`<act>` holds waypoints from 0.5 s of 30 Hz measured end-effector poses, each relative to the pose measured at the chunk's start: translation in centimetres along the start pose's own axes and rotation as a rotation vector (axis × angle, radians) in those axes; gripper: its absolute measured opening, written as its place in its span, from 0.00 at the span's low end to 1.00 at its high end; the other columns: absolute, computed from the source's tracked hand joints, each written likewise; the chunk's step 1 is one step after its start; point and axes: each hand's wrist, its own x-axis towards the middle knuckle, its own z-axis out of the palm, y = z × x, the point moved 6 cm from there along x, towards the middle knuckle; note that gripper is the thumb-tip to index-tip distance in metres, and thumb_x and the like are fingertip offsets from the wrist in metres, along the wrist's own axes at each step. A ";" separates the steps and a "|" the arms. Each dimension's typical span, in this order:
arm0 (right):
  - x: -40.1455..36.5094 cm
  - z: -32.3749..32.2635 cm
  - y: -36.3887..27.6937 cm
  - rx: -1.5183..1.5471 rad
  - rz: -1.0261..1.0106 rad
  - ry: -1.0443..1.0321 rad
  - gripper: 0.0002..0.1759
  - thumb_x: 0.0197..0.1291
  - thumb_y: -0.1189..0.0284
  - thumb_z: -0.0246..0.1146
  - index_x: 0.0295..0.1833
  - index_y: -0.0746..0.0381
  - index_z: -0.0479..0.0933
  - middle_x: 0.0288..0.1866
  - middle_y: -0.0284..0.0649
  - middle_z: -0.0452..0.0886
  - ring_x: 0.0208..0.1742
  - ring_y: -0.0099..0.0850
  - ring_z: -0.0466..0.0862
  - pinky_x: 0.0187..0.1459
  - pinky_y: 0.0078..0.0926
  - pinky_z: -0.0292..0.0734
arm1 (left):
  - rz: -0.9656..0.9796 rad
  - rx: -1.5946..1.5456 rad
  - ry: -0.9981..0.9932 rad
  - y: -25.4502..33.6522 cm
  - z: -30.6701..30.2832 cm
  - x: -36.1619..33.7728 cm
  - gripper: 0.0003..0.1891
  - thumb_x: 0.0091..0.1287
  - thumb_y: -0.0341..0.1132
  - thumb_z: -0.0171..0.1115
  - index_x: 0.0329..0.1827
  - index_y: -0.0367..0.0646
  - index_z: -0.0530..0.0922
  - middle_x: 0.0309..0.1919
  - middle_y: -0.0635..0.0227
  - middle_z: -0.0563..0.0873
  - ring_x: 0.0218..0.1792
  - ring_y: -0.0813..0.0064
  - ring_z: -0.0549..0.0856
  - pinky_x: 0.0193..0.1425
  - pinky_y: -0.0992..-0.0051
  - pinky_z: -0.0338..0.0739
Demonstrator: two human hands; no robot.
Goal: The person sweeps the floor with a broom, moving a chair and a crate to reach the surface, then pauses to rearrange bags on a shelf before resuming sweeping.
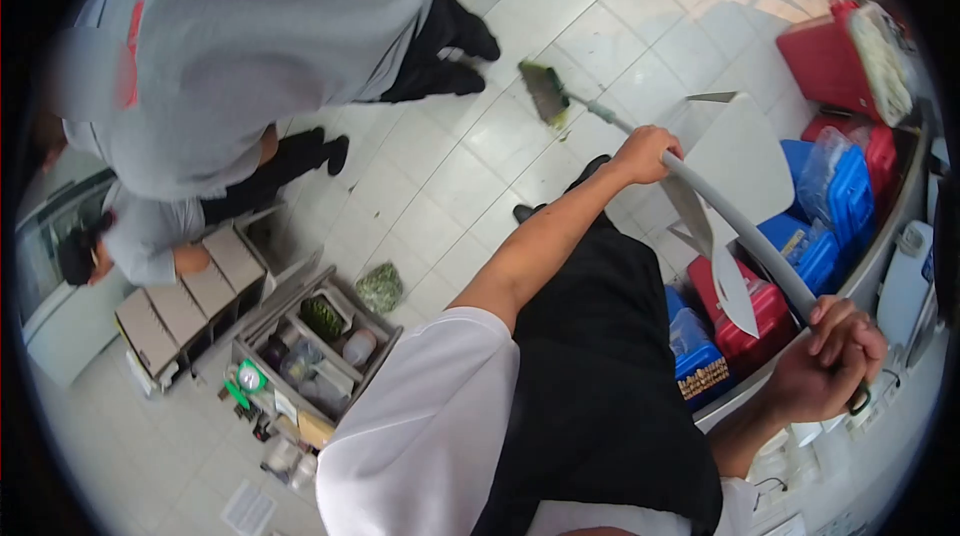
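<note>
Both my hands are on a long grey broom handle that slants across the right half of the head view. My left hand (645, 154) is closed round the handle partway along, with the arm stretched forward. Closer to my body, my right hand (830, 361) wraps the upper end, whose dark tip shows below the fingers. At the far end the broom (545, 94) rests its head on the tiled floor, with green scraps at its bristles. A pale plastic object (740, 156), partly behind the handle, stands beside it; I cannot make out its kind.
Red bins (825, 61) and blue bins (850, 186) line the right side. Two people in grey shirts (260, 16) are on the left. A drawer (310, 346) with containers and a bag of greens (380, 286) lie left of me. Scraps dot the floor (470, 156).
</note>
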 end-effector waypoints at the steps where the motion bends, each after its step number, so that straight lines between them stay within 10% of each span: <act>1: 0.6 -0.5 -0.8 -0.013 -0.020 0.017 0.13 0.68 0.77 0.47 0.49 0.63 0.78 0.21 0.28 0.59 0.25 0.23 0.66 0.37 0.32 0.69 | -0.039 -0.020 0.069 0.5 0.0 1.9 0.10 0.52 0.29 0.67 0.37 0.51 0.88 0.33 0.60 0.88 0.41 0.52 0.87 0.46 0.58 0.80; 5: 2.9 -3.7 -4.8 0.084 -0.118 0.052 0.11 0.69 0.77 0.47 0.46 0.64 0.77 0.20 0.27 0.60 0.21 0.19 0.64 0.31 0.25 0.67 | -0.136 0.047 -0.053 8.5 -3.6 2.8 0.12 0.53 0.30 0.66 0.41 0.50 0.83 0.33 0.55 0.87 0.41 0.45 0.85 0.45 0.52 0.79; 8: 2.5 -6.8 -3.7 0.356 0.115 0.332 0.05 0.71 0.74 0.55 0.41 0.60 0.74 0.22 0.30 0.66 0.19 0.18 0.63 0.25 0.23 0.66 | -0.087 0.128 -0.012 6.7 -0.9 -4.5 0.19 0.53 0.31 0.69 0.51 0.48 0.83 0.52 0.54 0.87 0.56 0.50 0.85 0.58 0.53 0.80; 10: 0.0 -8.5 3.5 -0.203 0.259 0.359 0.09 0.71 0.66 0.61 0.37 0.58 0.77 0.26 0.32 0.76 0.26 0.23 0.75 0.27 0.24 0.70 | -0.131 0.041 -0.039 2.9 0.8 -8.5 0.17 0.58 0.31 0.66 0.51 0.40 0.85 0.55 0.51 0.87 0.55 0.56 0.86 0.56 0.56 0.80; 12: 3.6 -4.2 4.1 -0.081 0.411 0.372 0.05 0.65 0.76 0.60 0.38 0.61 0.82 0.24 0.33 0.79 0.25 0.21 0.77 0.26 0.23 0.70 | -0.337 0.022 0.027 2.7 -0.5 -8.7 0.08 0.57 0.34 0.68 0.34 0.38 0.85 0.28 0.50 0.87 0.32 0.49 0.88 0.40 0.55 0.79; 15: 2.8 1.3 2.9 0.022 0.324 0.135 0.07 0.61 0.78 0.57 0.38 0.63 0.81 0.24 0.33 0.79 0.25 0.19 0.77 0.27 0.21 0.70 | -0.129 0.266 0.027 -1.8 1.5 -5.4 0.06 0.57 0.31 0.65 0.32 0.38 0.83 0.26 0.47 0.84 0.32 0.42 0.86 0.38 0.53 0.78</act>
